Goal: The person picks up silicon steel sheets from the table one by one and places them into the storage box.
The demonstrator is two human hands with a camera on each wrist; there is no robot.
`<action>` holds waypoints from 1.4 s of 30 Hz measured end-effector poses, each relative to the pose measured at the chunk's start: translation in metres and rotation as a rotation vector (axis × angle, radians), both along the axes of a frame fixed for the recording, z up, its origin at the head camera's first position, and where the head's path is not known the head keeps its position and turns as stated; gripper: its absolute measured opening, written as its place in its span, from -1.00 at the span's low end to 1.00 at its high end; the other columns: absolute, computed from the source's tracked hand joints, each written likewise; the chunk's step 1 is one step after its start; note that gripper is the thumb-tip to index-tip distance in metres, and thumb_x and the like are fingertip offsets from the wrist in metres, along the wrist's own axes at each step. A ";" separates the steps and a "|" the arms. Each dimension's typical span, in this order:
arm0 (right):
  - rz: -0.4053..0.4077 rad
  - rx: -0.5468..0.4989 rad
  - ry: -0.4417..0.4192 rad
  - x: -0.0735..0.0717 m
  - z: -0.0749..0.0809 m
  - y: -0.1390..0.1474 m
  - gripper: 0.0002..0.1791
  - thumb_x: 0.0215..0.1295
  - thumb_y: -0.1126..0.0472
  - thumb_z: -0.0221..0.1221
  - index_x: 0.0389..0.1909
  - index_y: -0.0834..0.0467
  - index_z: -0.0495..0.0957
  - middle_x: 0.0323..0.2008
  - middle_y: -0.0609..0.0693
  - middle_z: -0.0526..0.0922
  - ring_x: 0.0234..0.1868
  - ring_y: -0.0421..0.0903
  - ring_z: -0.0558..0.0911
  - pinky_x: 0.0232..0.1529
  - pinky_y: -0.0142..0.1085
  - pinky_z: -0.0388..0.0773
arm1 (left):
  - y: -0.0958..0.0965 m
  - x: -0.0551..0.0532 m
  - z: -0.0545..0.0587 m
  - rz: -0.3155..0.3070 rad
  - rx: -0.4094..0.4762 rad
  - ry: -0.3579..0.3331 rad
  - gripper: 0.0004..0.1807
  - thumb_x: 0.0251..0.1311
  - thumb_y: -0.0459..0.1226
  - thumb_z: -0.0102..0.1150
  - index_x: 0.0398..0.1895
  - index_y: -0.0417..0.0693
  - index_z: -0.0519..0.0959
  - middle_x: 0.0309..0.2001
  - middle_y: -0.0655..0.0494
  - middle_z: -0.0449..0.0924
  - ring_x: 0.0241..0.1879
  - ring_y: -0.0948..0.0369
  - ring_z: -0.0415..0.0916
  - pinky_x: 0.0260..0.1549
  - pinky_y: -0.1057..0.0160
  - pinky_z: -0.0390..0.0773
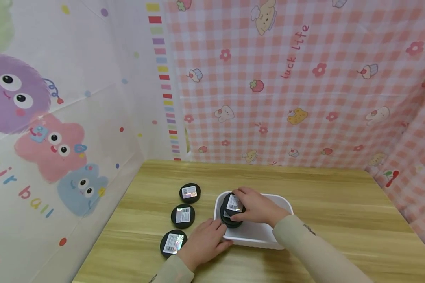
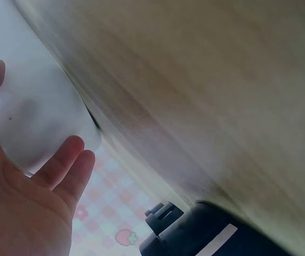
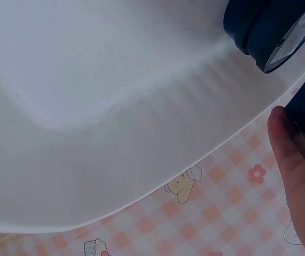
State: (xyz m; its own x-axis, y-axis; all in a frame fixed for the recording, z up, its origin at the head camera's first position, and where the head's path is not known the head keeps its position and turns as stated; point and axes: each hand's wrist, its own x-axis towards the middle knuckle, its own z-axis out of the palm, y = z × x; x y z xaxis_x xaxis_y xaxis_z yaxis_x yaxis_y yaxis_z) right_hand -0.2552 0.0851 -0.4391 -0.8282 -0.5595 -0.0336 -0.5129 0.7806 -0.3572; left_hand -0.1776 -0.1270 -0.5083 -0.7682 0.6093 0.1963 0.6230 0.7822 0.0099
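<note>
Standing inside white tub point(image 3: 115, 149): black jar point(image 3: 275, 32)

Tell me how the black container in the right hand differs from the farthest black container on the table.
The held container is gripped by the right hand, while the farthest container is untouched. The held container is over the white tray, above another black container; the farthest container lies on the table, left of the tray. Both are round, black and labelled on top.
</note>
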 end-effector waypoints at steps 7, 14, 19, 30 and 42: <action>0.005 0.012 -0.021 0.000 0.000 -0.003 -0.04 0.14 -0.21 0.42 0.43 0.25 0.33 0.38 0.23 0.40 0.39 0.13 0.43 0.38 0.03 0.38 | -0.001 -0.001 -0.005 -0.010 -0.001 0.051 -0.58 0.43 0.21 -0.03 -0.16 0.09 0.53 -0.26 0.23 0.45 -0.27 0.24 0.38 -0.15 0.27 0.48; 0.050 0.001 -0.010 -0.001 -0.002 -0.005 -0.08 0.13 -0.17 0.43 0.38 0.28 0.37 0.32 0.23 0.45 0.30 0.11 0.49 0.32 0.00 0.44 | 0.000 -0.002 -0.006 -0.020 -0.001 0.072 -0.57 0.43 0.22 -0.04 -0.20 0.10 0.53 -0.29 0.24 0.43 -0.30 0.25 0.36 -0.19 0.28 0.46; 0.064 0.003 -0.001 -0.003 -0.004 -0.007 -0.09 0.12 -0.16 0.44 0.36 0.29 0.38 0.29 0.23 0.47 0.27 0.11 0.52 0.29 -0.01 0.47 | 0.000 -0.001 -0.006 -0.019 0.002 0.100 -0.58 0.42 0.21 -0.02 -0.23 0.11 0.53 -0.30 0.23 0.44 -0.31 0.24 0.36 -0.21 0.27 0.46; 0.072 0.033 0.000 -0.005 -0.007 -0.010 -0.08 0.10 -0.16 0.45 0.37 0.26 0.37 0.27 0.21 0.49 0.22 0.07 0.54 0.25 -0.03 0.50 | 0.000 -0.001 -0.005 -0.013 -0.014 0.096 -0.58 0.44 0.21 -0.06 -0.23 0.11 0.54 -0.28 0.23 0.47 -0.29 0.24 0.38 -0.18 0.27 0.48; 0.082 0.079 -0.001 -0.008 -0.014 -0.011 -0.05 0.12 -0.22 0.43 0.41 0.21 0.34 0.27 0.19 0.49 0.22 0.06 0.55 0.24 -0.05 0.50 | -0.001 0.001 -0.004 -0.015 -0.010 0.127 -0.60 0.41 0.20 0.00 -0.23 0.12 0.52 -0.27 0.24 0.47 -0.26 0.24 0.40 -0.17 0.27 0.49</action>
State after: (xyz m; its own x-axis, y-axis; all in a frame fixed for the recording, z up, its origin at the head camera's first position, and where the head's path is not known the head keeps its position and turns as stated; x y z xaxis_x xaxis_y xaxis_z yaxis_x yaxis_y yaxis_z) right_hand -0.2628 0.0740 -0.4527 -0.7794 -0.6212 -0.0809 -0.5761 0.7615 -0.2971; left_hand -0.1767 -0.1277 -0.5124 -0.7287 0.6229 0.2848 0.6301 0.7726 -0.0776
